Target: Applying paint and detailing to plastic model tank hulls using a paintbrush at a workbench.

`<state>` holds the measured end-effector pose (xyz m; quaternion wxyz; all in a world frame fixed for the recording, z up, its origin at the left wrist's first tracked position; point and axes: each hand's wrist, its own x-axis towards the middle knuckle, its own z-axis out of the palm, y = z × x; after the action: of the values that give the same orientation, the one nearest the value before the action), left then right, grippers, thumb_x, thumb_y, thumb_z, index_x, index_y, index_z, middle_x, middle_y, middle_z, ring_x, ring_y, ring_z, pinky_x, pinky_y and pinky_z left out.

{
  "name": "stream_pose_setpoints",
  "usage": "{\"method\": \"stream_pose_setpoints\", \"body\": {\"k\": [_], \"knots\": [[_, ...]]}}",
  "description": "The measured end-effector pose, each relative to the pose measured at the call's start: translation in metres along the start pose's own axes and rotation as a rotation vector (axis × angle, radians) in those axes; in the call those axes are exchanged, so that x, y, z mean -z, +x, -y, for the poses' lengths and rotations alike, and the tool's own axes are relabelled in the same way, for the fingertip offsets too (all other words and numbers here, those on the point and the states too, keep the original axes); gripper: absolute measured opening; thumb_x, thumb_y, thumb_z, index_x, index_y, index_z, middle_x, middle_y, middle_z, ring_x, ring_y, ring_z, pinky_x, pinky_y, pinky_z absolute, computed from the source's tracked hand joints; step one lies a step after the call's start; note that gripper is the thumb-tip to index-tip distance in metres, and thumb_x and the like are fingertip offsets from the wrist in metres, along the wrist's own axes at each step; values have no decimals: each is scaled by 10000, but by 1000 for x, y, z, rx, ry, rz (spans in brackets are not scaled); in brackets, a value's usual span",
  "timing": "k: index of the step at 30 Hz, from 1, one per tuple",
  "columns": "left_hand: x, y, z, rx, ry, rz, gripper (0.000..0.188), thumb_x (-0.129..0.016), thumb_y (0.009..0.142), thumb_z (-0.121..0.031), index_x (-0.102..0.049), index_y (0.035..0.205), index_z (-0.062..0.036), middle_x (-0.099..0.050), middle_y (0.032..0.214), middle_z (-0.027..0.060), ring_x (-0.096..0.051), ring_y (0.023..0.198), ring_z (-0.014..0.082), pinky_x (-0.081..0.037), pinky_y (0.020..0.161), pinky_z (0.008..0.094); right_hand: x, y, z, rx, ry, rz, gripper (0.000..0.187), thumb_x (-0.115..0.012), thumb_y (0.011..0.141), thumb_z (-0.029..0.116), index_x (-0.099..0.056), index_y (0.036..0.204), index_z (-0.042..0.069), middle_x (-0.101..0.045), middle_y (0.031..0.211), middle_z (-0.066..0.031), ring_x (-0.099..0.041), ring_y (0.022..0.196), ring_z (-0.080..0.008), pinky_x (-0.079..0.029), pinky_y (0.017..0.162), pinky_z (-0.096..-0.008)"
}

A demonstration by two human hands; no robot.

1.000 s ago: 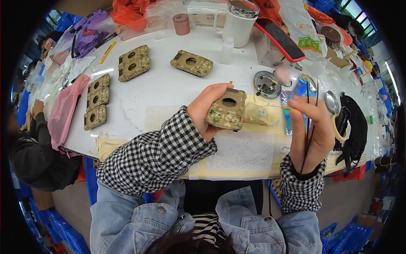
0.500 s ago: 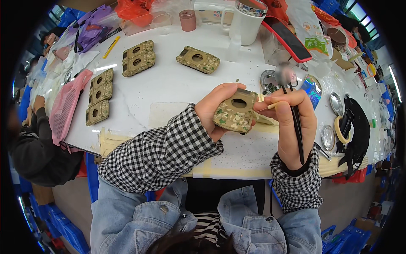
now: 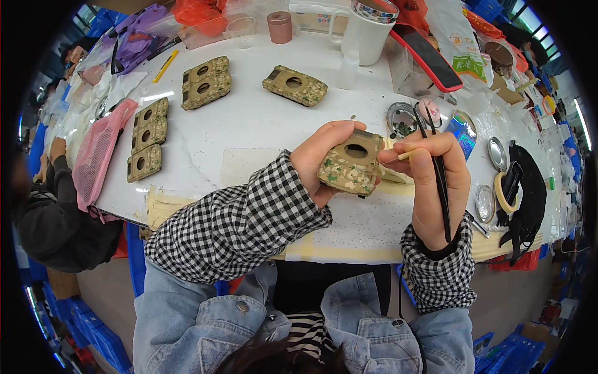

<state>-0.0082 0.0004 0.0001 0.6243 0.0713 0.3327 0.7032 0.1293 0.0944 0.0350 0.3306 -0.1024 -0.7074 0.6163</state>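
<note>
My left hand (image 3: 319, 157) grips a small camouflage-painted block (image 3: 350, 165) with a round hole in its top, tilted above the white table (image 3: 249, 118). My right hand (image 3: 436, 181) is closed on a thin brush (image 3: 398, 157) with a pale handle, its tip touching the block's right side. A long dark stick (image 3: 439, 181) also lies along that hand. Both sleeves are black-and-white check.
Several more camouflage blocks lie on the table: a pair (image 3: 205, 82), one (image 3: 294, 85) further back, a column (image 3: 146, 139) at left. A round metal tin (image 3: 402, 118), white mug (image 3: 367, 28), pink cloth (image 3: 99, 149), black bag (image 3: 526, 193) and tape roll (image 3: 506, 190) surround. Another person (image 3: 50, 206) sits left.
My right hand has swung in from the right, bringing the brush tip onto the block. My left hand has kept hold of the block, lifting it slightly.
</note>
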Motion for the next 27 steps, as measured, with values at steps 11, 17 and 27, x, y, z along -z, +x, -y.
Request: {"method": "stream_pose_setpoints", "body": {"k": [11,17,27], "knots": [[0,-1,1,-10,-15,-7,329,-416,916,-309,-473,1151,-87,-589,1023,152,-618,722,261,-527,602,361,8,0,-1,39,38,-123,153,-451,931,127,-459,930,-26,-554,925,-122,-627,838,-191,-523,758,-287],[0,-1,-1,-102,-14,-35,343,-398,921,-300,-465,1160,-62,-560,1111,201,-620,722,252,-542,610,342,43,-7,-10,268,-766,-181,75,-562,848,36,-530,866,-30,-582,806,-101,-601,759,-177,-482,668,-280],[13,8,-3,-183,-72,-93,319,-464,897,-286,-498,1105,-47,-578,1069,198,-637,750,282,-559,646,362,35,-5,-22,337,-1066,-47,162,-637,768,21,-575,913,-17,-573,819,-153,-573,741,-289,-463,703,-312]]}}
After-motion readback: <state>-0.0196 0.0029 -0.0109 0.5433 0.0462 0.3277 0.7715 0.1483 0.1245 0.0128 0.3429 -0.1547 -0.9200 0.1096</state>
